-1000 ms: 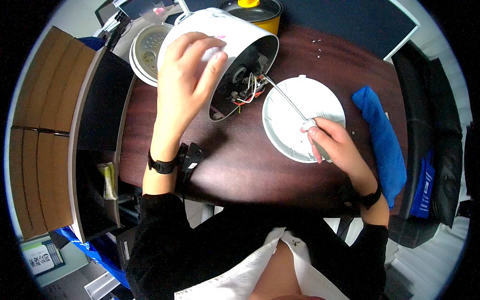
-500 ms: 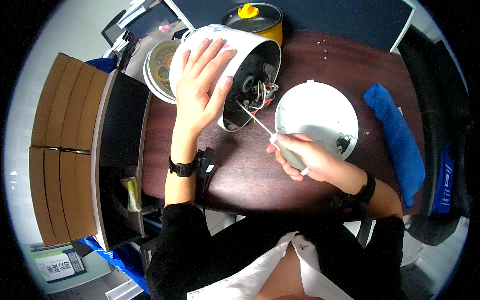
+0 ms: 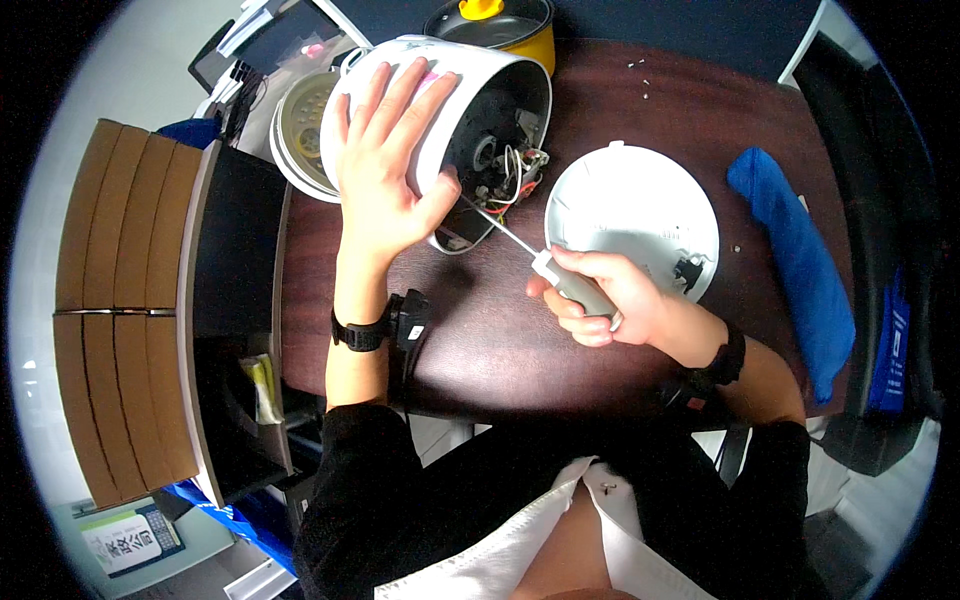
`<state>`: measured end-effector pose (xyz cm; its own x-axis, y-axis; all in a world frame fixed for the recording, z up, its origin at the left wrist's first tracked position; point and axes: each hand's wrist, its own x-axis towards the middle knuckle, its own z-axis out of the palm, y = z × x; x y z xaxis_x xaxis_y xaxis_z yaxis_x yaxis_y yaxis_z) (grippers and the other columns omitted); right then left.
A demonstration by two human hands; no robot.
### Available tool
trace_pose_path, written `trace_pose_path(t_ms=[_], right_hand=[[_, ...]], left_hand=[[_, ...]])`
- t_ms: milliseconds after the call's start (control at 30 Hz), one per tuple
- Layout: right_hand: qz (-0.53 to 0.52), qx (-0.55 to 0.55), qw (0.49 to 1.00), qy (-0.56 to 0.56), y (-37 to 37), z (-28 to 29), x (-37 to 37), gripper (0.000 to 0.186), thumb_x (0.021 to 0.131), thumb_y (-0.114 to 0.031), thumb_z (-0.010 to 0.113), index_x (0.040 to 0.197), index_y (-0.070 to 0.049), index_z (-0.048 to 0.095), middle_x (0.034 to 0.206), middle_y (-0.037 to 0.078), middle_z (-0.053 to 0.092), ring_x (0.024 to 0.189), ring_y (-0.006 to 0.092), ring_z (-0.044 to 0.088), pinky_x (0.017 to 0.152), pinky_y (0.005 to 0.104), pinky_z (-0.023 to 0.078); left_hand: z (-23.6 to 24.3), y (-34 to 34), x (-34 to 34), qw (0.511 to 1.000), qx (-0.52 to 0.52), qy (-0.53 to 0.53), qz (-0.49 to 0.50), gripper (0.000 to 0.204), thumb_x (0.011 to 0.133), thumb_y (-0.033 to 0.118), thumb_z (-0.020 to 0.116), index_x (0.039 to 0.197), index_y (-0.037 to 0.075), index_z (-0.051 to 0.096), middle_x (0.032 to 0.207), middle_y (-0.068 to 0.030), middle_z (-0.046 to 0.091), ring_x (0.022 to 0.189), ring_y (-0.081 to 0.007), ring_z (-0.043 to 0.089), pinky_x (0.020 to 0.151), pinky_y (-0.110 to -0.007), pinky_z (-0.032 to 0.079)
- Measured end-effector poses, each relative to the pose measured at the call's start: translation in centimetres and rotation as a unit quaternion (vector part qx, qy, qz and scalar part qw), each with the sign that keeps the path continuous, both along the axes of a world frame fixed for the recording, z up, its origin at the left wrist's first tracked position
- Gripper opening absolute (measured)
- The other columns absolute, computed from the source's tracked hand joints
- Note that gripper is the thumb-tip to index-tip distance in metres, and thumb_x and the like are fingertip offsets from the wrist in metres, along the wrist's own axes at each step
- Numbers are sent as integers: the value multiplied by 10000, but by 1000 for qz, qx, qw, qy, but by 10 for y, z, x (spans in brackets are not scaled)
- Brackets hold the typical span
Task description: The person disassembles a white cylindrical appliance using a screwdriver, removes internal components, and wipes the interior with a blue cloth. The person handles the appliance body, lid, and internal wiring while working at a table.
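Observation:
A white rice cooker (image 3: 430, 150) lies tipped on its side, its open underside facing right and its lid (image 3: 297, 135) swung out at the left. My left hand (image 3: 385, 175) rests on the cooker's wall with fingers spread. Inside the underside show a dark metal plate and loose wires (image 3: 520, 175). My right hand (image 3: 635, 300) grips a screwdriver (image 3: 583, 291) by its grey-and-white handle. Its shaft points up and left into the underside; the tip is partly hidden near my left thumb. A round white bottom cover (image 3: 610, 195) lies to the right, holding a small black piece (image 3: 688, 272).
Behind the cooker stands a yellow pot (image 3: 540, 45) with a glass lid. A blue cloth (image 3: 790, 260) lies along the table's right side. Small bits (image 3: 640, 75) are scattered at the far side. A shelf (image 3: 235, 240) and brown boxes (image 3: 110, 400) stand at the left.
The view has shifted slightly, so the table things appear a little higher. My left hand stays on the cooker; my right hand's grip on the screwdriver has turned slightly.

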<state>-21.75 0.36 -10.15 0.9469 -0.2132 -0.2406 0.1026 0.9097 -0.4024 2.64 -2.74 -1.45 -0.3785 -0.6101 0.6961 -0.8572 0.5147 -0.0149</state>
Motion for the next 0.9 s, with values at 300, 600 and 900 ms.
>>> trace_pose_path(t_ms=[300,600,900], right_hand=[[13,23,999,-28,5,-9,10,395,978,-396,313,922,-51,499,590,22,441,434,141,411,379,277,309],[8,-16,997,76,21,-20,43,528,947,-519,297,642,-101,404,478,8,354,331,110,289,310,259,241],[-25,-133,969,206,15,-6,38,495,937,-496,387,663,-86,420,474,-5,367,326,103,318,302,258,264]], left_hand=[[-6,-6,-1,999,-12,44,-26,658,545,267,541,1186,134,611,1262,-130,547,1236,-314,438,1068,-504,166],[-8,-9,-2,998,-6,58,-40,657,537,255,535,1174,116,622,1260,-126,554,1243,-304,439,1073,-460,177],[-11,-8,0,997,-6,62,-47,639,537,253,531,1153,115,635,1244,-122,567,1235,-300,449,1071,-450,183]])
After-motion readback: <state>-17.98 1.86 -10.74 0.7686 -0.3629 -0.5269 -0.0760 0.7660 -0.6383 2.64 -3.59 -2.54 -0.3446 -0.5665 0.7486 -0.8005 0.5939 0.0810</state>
